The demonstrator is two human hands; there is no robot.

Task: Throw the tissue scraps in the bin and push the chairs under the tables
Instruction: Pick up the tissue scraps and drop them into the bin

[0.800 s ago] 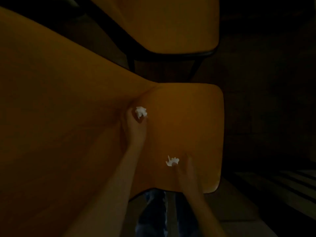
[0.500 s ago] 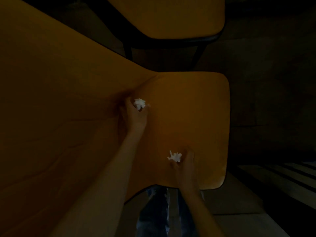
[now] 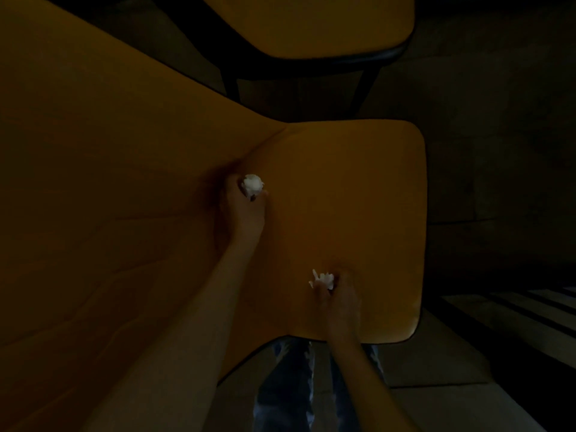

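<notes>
The scene is dim. An orange table (image 3: 358,188) fills the left and middle of the head view. My left hand (image 3: 246,210) reaches across it, fingers closed around a crumpled white tissue scrap (image 3: 253,183). Nearer to me, my right hand (image 3: 339,299) rests on the tabletop and pinches a second, smaller white tissue scrap (image 3: 324,279) between its fingertips. No bin is visible, and no chair can be made out.
A second orange table (image 3: 311,23) with a dark rim and black legs (image 3: 232,85) stands just beyond. Dark floor lies to the right, with pale stripes (image 3: 514,310) at the lower right. My jeans (image 3: 290,388) show below the table's near edge.
Both hands have closed tighter on their scraps. My right hand's fingers have drawn in around the small scrap; the view has shifted slightly.
</notes>
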